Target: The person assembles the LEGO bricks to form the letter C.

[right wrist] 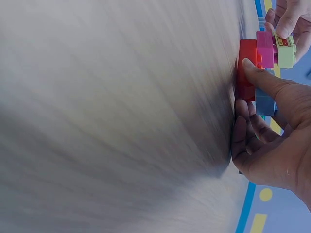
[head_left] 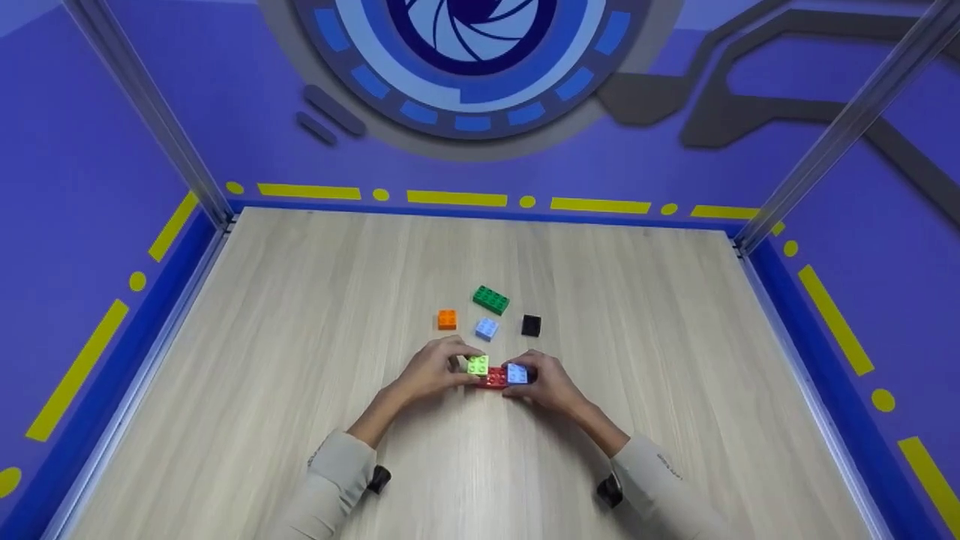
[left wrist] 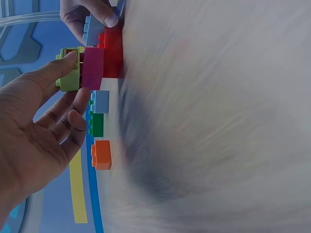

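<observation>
A red brick (head_left: 493,377) lies on the table between the hands, with a light blue brick (head_left: 517,373) on its right end. On its left end sits a magenta brick (left wrist: 92,69), hidden from above in the head view. My left hand (head_left: 435,370) pinches a lime green brick (head_left: 478,365) over the magenta one; a small gap with studs shows between those two in the left wrist view. With thumb and fingers, my right hand (head_left: 549,381) grips the red brick low at its right end, beside the light blue brick.
Beyond the hands lie an orange brick (head_left: 447,320), another light blue brick (head_left: 486,328), a longer green brick (head_left: 490,300) and a black brick (head_left: 531,325). Blue panels (head_left: 465,172) wall in the wooden table (head_left: 322,285) at the back and both sides.
</observation>
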Motion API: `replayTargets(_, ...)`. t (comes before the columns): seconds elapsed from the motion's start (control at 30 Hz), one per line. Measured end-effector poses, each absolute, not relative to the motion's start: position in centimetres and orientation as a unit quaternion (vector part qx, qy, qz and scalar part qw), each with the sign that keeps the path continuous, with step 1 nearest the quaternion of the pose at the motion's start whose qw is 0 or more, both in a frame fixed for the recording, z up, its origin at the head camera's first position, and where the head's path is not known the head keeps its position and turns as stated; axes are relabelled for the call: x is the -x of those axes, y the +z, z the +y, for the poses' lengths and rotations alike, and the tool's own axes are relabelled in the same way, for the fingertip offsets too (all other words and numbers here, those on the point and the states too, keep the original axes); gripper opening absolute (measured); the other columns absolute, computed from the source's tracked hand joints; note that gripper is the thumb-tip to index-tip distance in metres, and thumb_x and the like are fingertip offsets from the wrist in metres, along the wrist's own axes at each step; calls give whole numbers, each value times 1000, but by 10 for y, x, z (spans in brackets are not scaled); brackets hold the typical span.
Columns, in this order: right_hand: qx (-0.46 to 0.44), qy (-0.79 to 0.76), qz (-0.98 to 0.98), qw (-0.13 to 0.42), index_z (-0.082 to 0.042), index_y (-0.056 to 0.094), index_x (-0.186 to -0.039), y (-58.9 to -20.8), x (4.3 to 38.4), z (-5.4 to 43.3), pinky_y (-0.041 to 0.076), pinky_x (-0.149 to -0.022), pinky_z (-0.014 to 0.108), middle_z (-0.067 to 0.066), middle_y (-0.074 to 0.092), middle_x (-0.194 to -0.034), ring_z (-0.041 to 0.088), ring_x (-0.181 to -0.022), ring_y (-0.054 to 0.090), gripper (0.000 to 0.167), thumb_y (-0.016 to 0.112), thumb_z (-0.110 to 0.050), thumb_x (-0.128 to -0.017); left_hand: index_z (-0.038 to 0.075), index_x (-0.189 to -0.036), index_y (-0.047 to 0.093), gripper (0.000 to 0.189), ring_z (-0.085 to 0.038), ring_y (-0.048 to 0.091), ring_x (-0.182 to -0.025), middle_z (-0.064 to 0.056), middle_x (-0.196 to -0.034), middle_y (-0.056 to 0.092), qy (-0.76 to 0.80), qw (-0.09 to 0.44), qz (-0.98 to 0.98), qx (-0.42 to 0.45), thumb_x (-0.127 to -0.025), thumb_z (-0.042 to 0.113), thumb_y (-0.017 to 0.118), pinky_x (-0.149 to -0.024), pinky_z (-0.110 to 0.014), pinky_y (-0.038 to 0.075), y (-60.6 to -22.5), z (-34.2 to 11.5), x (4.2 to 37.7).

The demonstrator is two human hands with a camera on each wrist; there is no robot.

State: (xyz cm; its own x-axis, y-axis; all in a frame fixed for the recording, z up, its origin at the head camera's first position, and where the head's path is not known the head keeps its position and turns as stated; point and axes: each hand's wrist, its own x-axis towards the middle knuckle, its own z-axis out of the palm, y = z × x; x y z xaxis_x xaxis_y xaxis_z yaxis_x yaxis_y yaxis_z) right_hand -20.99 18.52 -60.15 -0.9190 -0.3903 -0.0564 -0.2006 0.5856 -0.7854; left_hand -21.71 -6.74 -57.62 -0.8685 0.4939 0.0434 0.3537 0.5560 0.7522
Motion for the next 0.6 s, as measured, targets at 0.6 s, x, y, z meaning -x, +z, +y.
replayTargets(0.6, 195, -432, 876, 87, -3, 75, -113, -603, 209, 186, 50, -87, 25, 10, 71, -108, 20, -101, 64, 37, 87, -12, -80, 18, -118, 78, 37, -9, 55, -80, -7, -99, 70, 319, 112, 906, -254, -83, 27, 86, -66, -23, 39, -563, -63, 227)
